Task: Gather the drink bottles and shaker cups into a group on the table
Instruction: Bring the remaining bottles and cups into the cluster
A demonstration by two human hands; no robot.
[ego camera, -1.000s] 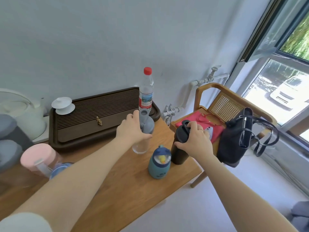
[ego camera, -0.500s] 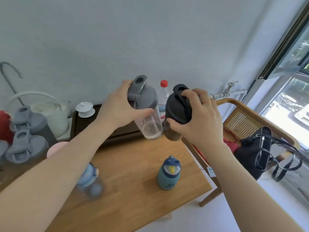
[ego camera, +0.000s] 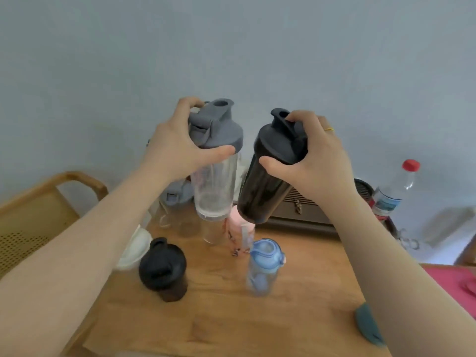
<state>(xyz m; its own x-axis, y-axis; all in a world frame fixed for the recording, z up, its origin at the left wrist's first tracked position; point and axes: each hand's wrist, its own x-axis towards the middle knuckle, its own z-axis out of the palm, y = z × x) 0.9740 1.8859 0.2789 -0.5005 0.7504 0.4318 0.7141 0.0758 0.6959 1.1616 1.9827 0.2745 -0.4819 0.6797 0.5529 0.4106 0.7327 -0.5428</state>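
Black shaker cup (ego camera: 268, 176) tilts, base leftward, in right hand (ego camera: 314, 161).

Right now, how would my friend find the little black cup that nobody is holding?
Look at the wooden table, on its left side below the left hand. The small black shaker cup stands there alone, upright on the wood. Unlike the taller black shaker held in the air, it is short and untouched.

Teal bottle (ego camera: 368, 323) mostly behind right forearm; motion-blurred blue bottle (ego camera: 264, 266)
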